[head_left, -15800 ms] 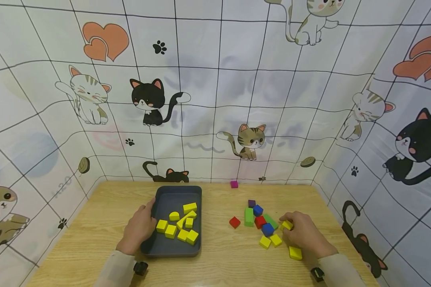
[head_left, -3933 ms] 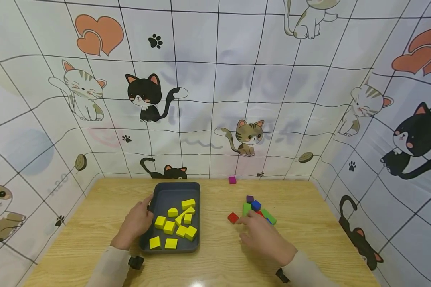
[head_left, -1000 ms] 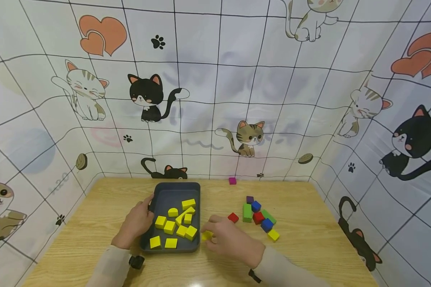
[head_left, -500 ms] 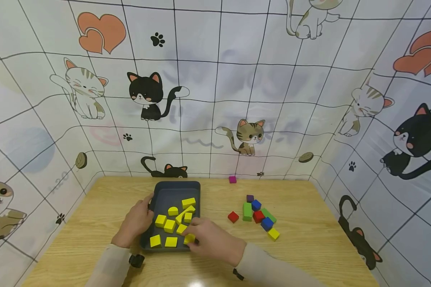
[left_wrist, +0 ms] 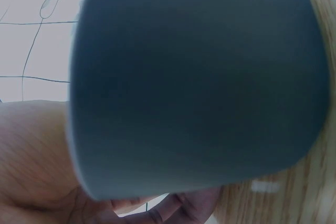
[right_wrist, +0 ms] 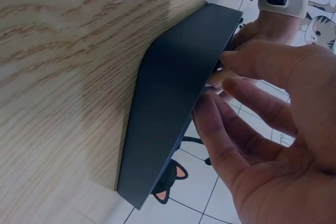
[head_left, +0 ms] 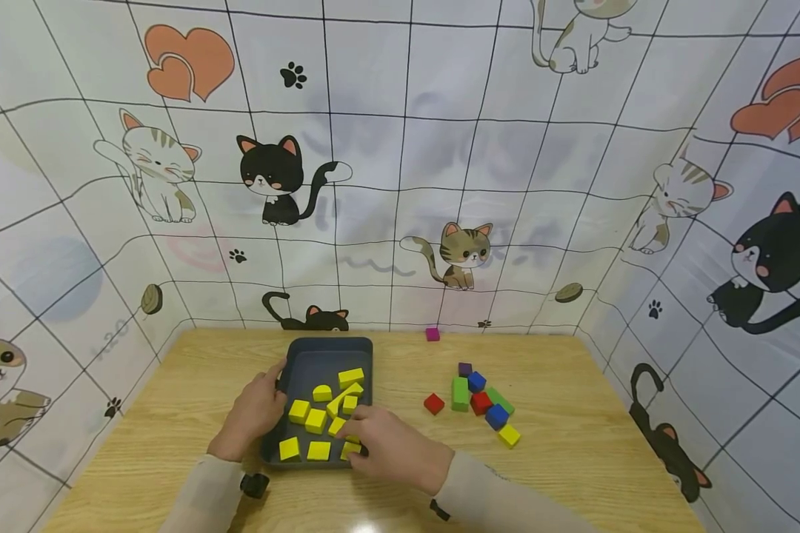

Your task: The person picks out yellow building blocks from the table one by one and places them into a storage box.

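Note:
A dark grey tray (head_left: 320, 345) lies on the table, holding several yellow blocks, among them cubes, a half-round and a bridge-like piece. My left hand (head_left: 250, 411) holds the tray's left side, thumb at the rim. In the left wrist view the tray wall (left_wrist: 199, 87) covers most of the picture. My right hand (head_left: 396, 448) reaches over the tray's right wall, its fingers around a yellow block (head_left: 350, 450) low in the near right corner. In the right wrist view the fingertips (right_wrist: 203, 103) dip behind the rim, so their contact with the block is hidden.
Right of the tray stands a loose group: green blocks (head_left: 460, 394), a red cube (head_left: 481, 403), blue cubes (head_left: 497, 416), a purple cube (head_left: 464, 369) and a yellow cube (head_left: 510, 436). Another red cube (head_left: 434, 403) sits apart. A magenta cube (head_left: 432, 334) is at the back edge.
Two more yellow blocks reached the tray's near side earlier. My right hand has since carried another yellow block leftward from the group into the tray, lowering it slightly. The left hand stays put.

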The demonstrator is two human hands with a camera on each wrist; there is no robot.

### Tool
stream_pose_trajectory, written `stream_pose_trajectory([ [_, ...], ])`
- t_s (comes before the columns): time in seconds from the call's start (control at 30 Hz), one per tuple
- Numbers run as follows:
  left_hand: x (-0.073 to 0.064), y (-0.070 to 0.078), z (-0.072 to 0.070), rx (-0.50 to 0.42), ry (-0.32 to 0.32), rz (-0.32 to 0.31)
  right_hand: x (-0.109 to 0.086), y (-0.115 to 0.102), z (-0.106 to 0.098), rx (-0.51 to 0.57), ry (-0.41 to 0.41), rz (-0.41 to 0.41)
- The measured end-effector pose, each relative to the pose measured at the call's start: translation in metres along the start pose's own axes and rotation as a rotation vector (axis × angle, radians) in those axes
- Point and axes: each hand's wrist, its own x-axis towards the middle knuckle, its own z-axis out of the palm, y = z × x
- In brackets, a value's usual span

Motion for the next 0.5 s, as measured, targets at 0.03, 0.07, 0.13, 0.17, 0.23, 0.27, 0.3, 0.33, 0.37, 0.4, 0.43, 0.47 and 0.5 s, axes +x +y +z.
stream_pose_trajectory([
  [0.03, 0.000, 0.000, 0.000, -0.001, -0.001, -0.004, 0.000, 0.000, 0.000, -0.004, 0.003, 0.000],
  [0.07, 0.000, 0.000, 0.001, -0.001, -0.002, -0.007, -0.001, 0.001, 0.000, -0.007, 0.004, 0.000],
  [0.13, 0.000, 0.000, 0.001, -0.003, -0.004, -0.012, -0.002, 0.002, 0.001, -0.013, 0.009, 0.003],
  [0.17, 0.001, 0.000, 0.001, -0.002, -0.005, -0.015, -0.003, 0.002, 0.002, -0.017, 0.014, 0.003],
  [0.23, 0.001, 0.001, 0.002, -0.004, -0.004, -0.018, -0.005, 0.004, 0.003, -0.025, 0.026, 0.000],
  [0.27, 0.000, 0.001, 0.001, -0.006, -0.003, -0.018, -0.006, 0.005, 0.003, -0.027, 0.034, 0.001],
  [0.3, 0.000, 0.002, 0.001, -0.008, -0.001, -0.018, -0.007, 0.006, 0.002, -0.031, 0.044, -0.003],
  [0.33, 0.000, 0.002, 0.001, -0.009, -0.001, -0.019, -0.008, 0.006, 0.002, -0.035, 0.054, -0.006],
  [0.37, 0.000, 0.002, 0.001, -0.010, 0.000, -0.020, -0.009, 0.007, 0.002, -0.033, 0.060, -0.007],
  [0.4, 0.000, 0.002, 0.001, -0.011, 0.000, -0.022, -0.010, 0.008, 0.001, -0.034, 0.067, -0.008],
  [0.43, 0.000, 0.002, 0.001, -0.011, -0.001, -0.024, -0.012, 0.009, 0.000, -0.034, 0.073, -0.008],
  [0.47, 0.000, 0.002, 0.001, -0.009, -0.003, -0.027, -0.014, 0.010, -0.001, -0.036, 0.076, -0.001],
  [0.5, 0.000, 0.002, 0.001, -0.008, -0.004, -0.027, -0.016, 0.012, -0.001, -0.033, 0.079, 0.007],
])
